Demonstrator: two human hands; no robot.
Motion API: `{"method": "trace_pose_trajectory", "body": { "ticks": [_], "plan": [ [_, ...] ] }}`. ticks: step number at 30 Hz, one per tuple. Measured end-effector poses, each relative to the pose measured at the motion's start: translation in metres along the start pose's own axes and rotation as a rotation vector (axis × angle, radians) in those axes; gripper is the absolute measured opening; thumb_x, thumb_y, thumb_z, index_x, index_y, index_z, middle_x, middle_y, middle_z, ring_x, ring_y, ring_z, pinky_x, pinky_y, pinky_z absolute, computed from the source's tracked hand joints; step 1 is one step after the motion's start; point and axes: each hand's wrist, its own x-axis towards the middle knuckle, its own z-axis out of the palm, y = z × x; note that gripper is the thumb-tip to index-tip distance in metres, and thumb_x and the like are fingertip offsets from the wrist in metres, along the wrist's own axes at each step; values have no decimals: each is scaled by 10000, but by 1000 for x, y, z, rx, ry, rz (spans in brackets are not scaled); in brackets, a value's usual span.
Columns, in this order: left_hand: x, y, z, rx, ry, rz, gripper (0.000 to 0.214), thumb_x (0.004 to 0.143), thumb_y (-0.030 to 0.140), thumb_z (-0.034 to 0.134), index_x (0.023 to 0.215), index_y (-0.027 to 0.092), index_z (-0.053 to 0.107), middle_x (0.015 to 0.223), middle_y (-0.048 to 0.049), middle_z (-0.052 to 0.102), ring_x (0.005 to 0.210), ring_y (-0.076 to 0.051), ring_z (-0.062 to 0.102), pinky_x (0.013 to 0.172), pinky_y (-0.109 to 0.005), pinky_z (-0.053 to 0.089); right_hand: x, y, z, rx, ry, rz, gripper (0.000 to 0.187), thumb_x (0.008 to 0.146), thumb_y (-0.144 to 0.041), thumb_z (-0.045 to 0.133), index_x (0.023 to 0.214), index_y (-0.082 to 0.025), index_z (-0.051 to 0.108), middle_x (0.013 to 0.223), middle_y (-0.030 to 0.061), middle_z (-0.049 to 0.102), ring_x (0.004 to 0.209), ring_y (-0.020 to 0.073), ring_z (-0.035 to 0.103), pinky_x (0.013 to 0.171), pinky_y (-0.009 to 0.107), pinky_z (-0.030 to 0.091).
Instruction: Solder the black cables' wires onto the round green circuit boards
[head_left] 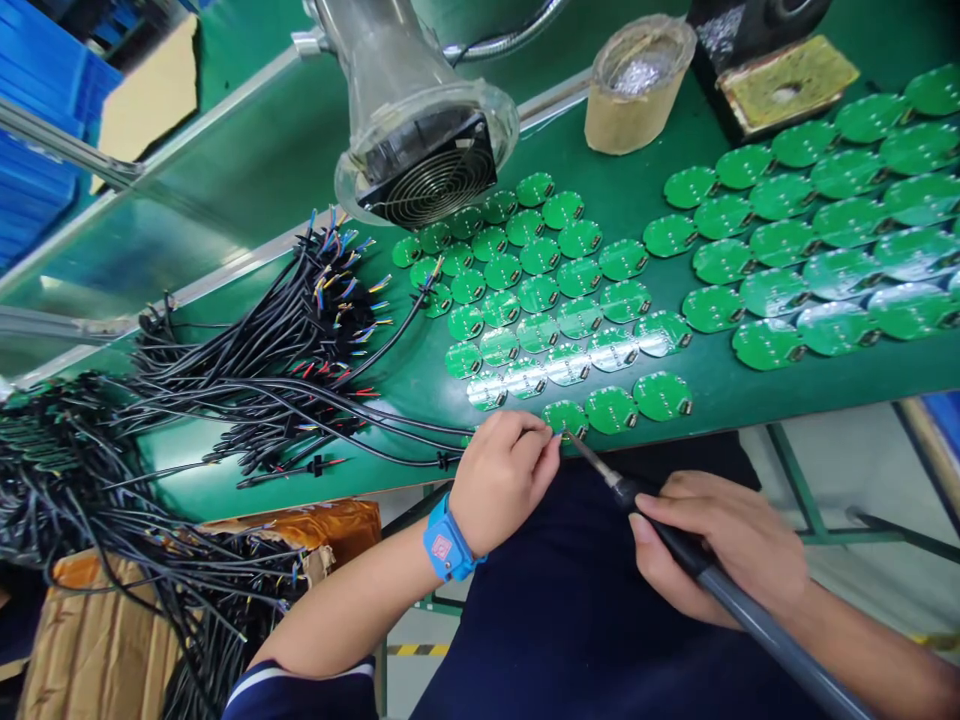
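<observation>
My left hand pinches the end of a thin black cable, which seems to run under the palm, against the edge of a round green circuit board at the table's front. My right hand is shut around a soldering iron, whose fine metal tip reaches that board's edge. The exact contact point is too small to tell. Several rows of matching boards lie on the green bench mat. A blue wrist strap circles my left wrist.
Bundles of black cables with coloured wire ends lie left of the boards and spill over the bench edge towards a cardboard box. A fume extractor fan, a taped cup of solder bits and a yellowish iron-cleaning pad stand at the back.
</observation>
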Motion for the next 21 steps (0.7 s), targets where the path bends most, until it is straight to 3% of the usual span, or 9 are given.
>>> {"method": "trace_pose_trajectory", "body": {
  "ticks": [10,15,17,21],
  "plan": [
    [4,6,0,-59,4,-100,91,842,155,553,777,109,597,856,-87,583,799,-165,564,728,-307,505,-2,-6,7,-94,-21,-70,180,722,-96,622,874,-137,535,648,7,550,571,123,528,505,274,466],
    [6,8,0,-87,-44,-160,105,851,159,534,784,108,595,864,-86,573,800,-164,557,737,-309,498,1,-4,-4,-60,-38,52,25,773,-156,569,767,-175,553,577,-13,514,532,105,551,495,225,478],
    [7,8,-2,-103,-69,-193,104,853,161,530,789,109,593,870,-83,565,808,-164,553,748,-310,494,2,-3,-10,-66,-48,93,110,781,-176,553,675,-194,532,530,-25,467,525,110,564,486,216,476],
    [11,8,-9,-158,-153,-249,89,862,162,525,852,128,607,869,-61,552,821,-156,543,774,-304,483,4,-1,-10,-96,59,65,51,763,-175,585,813,-187,583,626,-1,564,585,128,608,549,238,514]
  ]
}}
